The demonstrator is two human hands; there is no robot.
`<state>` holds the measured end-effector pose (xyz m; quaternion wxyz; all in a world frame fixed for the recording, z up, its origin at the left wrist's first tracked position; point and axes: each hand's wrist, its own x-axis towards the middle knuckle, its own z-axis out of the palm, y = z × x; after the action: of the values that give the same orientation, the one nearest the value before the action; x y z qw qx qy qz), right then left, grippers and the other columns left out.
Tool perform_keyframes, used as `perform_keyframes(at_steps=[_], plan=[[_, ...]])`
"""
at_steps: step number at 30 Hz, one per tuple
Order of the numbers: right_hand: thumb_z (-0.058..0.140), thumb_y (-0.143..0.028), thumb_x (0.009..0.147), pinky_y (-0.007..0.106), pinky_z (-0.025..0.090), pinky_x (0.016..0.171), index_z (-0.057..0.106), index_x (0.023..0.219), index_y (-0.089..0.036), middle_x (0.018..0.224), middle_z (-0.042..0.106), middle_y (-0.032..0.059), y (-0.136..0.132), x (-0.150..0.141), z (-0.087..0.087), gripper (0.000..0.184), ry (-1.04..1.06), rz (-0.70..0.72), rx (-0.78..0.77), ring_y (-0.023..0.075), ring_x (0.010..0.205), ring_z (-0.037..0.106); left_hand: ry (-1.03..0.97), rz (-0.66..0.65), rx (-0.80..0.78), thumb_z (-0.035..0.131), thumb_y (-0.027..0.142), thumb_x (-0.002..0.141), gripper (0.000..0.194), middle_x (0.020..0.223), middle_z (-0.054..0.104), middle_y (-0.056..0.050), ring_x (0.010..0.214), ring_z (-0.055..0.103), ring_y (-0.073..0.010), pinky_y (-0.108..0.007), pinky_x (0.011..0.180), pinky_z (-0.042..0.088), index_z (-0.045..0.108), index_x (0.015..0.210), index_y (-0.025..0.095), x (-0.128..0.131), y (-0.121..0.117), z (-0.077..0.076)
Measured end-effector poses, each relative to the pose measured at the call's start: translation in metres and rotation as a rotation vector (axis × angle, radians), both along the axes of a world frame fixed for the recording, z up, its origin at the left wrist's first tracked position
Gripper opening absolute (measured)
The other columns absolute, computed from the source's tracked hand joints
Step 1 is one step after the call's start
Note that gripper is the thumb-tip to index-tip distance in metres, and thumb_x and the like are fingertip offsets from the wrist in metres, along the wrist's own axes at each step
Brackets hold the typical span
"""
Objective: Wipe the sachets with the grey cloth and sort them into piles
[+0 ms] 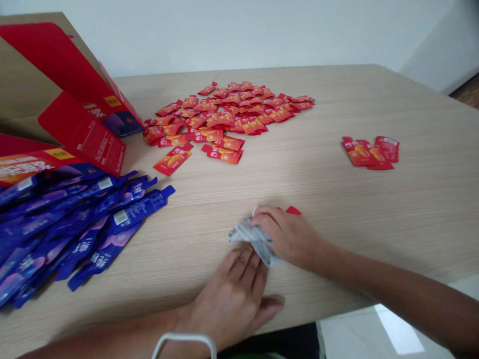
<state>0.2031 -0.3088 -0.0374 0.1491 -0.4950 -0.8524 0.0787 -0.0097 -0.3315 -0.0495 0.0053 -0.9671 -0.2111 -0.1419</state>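
Note:
Near the table's front edge my right hand is closed over a bunch of small sachets lying silver side up, with a red corner showing behind the knuckles. My left hand lies flat on the wood, fingers stretched toward that bunch and touching its near edge. A white band circles my left wrist.
A big spread of red sachets lies at the table's middle back. A small pile of red sachets sits at the right. Several long blue pouches fan out at the left, below an open red carton. The wooden table ends near me.

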Motion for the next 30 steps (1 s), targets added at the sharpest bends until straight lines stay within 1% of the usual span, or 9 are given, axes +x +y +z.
perform_keyframes(at_steps=[3, 8, 10, 12, 15, 18, 24, 27, 30], plan=[[0.056, -0.010, 0.088, 0.033, 0.059, 0.077, 0.054, 0.122, -0.022, 0.121, 0.065, 0.0105, 0.023, 0.029, 0.001, 0.036, -0.049, -0.162, 0.003, 0.0240, 0.103, 0.067, 0.009, 0.011, 0.029, 0.044, 0.067, 0.099, 0.070, 0.136, 0.066, -0.016, 0.129, 0.060, -0.0294, -0.042, 0.111, 0.040, 0.062, 0.133, 0.009, -0.002, 0.002, 0.001], [0.054, -0.021, 0.094, 0.037, 0.059, 0.073, 0.050, 0.122, -0.023, 0.122, 0.061, 0.0123, 0.033, 0.054, 0.021, 0.029, -0.006, -0.394, 0.145, 0.0284, 0.106, 0.066, 0.024, 0.019, 0.058, 0.039, 0.066, 0.101, 0.072, 0.138, 0.064, -0.017, 0.130, 0.060, -0.0299, -0.041, 0.111, 0.039, 0.062, 0.135, 0.007, 0.000, -0.001, 0.003], [0.054, -0.022, 0.095, 0.037, 0.059, 0.082, 0.050, 0.123, -0.024, 0.125, 0.060, 0.0128, 0.021, 0.039, 0.023, 0.029, 0.070, -0.343, 0.192, 0.0278, 0.112, 0.064, 0.016, 0.028, 0.061, 0.040, 0.066, 0.101, 0.071, 0.136, 0.065, -0.017, 0.130, 0.060, -0.0306, -0.042, 0.111, 0.039, 0.063, 0.132, 0.007, 0.002, -0.003, 0.003], [0.053, -0.018, 0.094, 0.036, 0.058, 0.087, 0.053, 0.123, -0.024, 0.124, 0.062, 0.0120, 0.007, 0.015, 0.019, 0.029, 0.088, -0.180, 0.169, 0.0254, 0.114, 0.063, 0.020, 0.035, 0.045, 0.042, 0.067, 0.100, 0.068, 0.125, 0.072, -0.017, 0.122, 0.064, -0.0310, -0.042, 0.111, 0.038, 0.069, 0.122, 0.009, 0.003, -0.004, 0.003], [0.050, -0.014, 0.096, 0.035, 0.059, 0.083, 0.058, 0.120, -0.021, 0.122, 0.065, 0.0116, -0.004, -0.011, 0.007, 0.027, -0.013, 0.006, 0.091, 0.0239, 0.106, 0.066, 0.043, 0.043, 0.014, 0.043, 0.066, 0.099, 0.064, 0.108, 0.077, -0.016, 0.113, 0.069, -0.0315, -0.044, 0.112, 0.038, 0.074, 0.107, 0.010, 0.004, -0.004, 0.003], [0.051, -0.014, 0.096, 0.033, 0.059, 0.077, 0.058, 0.121, -0.021, 0.123, 0.065, 0.0123, 0.005, -0.006, 0.000, 0.027, -0.075, -0.068, 0.041, 0.0236, 0.102, 0.067, 0.024, 0.058, 0.012, 0.041, 0.067, 0.100, 0.071, 0.126, 0.070, -0.020, 0.126, 0.062, -0.0331, -0.044, 0.113, 0.036, 0.068, 0.124, 0.006, 0.003, -0.002, 0.003], [0.052, -0.018, 0.096, 0.031, 0.055, 0.062, 0.052, 0.122, -0.021, 0.119, 0.063, 0.0123, 0.036, 0.056, 0.007, 0.027, -0.150, -0.351, 0.049, 0.0257, 0.095, 0.067, 0.059, 0.028, 0.020, 0.037, 0.067, 0.101, 0.077, 0.141, 0.060, -0.023, 0.133, 0.057, -0.0345, -0.045, 0.112, 0.036, 0.057, 0.140, 0.003, 0.000, 0.000, 0.001], [0.052, -0.023, 0.097, 0.035, 0.056, 0.069, 0.050, 0.123, -0.020, 0.121, 0.060, 0.0141, 0.040, 0.068, 0.017, 0.027, -0.067, -0.445, 0.171, 0.0285, 0.101, 0.065, 0.056, 0.041, 0.040, 0.035, 0.067, 0.102, 0.078, 0.140, 0.061, -0.023, 0.133, 0.056, -0.0350, -0.046, 0.111, 0.037, 0.058, 0.138, 0.002, 0.001, 0.000, 0.000], [0.053, -0.023, 0.096, 0.038, 0.057, 0.086, 0.048, 0.127, -0.021, 0.126, 0.057, 0.0152, 0.029, 0.045, 0.022, 0.031, 0.095, -0.379, 0.286, 0.0284, 0.115, 0.061, 0.041, 0.065, 0.038, 0.036, 0.068, 0.101, 0.077, 0.138, 0.062, -0.022, 0.132, 0.057, -0.0342, -0.045, 0.111, 0.036, 0.060, 0.136, 0.003, 0.003, -0.002, 0.001]])
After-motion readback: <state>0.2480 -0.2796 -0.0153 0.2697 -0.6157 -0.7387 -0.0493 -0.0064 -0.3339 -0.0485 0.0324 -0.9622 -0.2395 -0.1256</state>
